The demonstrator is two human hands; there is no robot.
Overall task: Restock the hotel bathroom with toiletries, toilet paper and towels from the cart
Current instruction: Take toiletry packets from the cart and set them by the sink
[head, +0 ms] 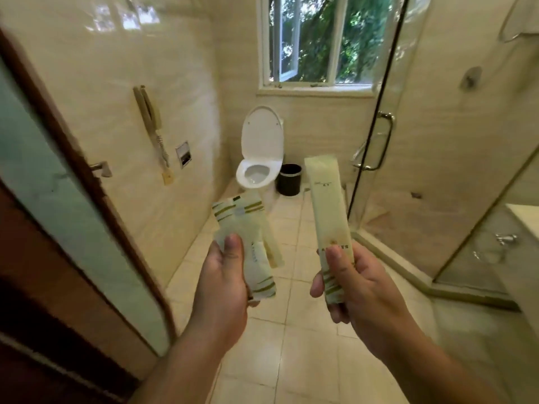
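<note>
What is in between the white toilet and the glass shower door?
A black trash bin stands on the floor between the toilet and the shower door, seen from the head camera.

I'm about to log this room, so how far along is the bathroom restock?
Nothing looks placed yet. In hand: the left hand has a grip on a few small striped toiletry packets, and the right hand holds one long toiletry packet, both carried at the doorway. Left: setting these down, then toilet paper and towels, neither visible here. The cart is out of view.

Toilet [258, 158], bin [288, 179], wall phone [151, 123]
</note>
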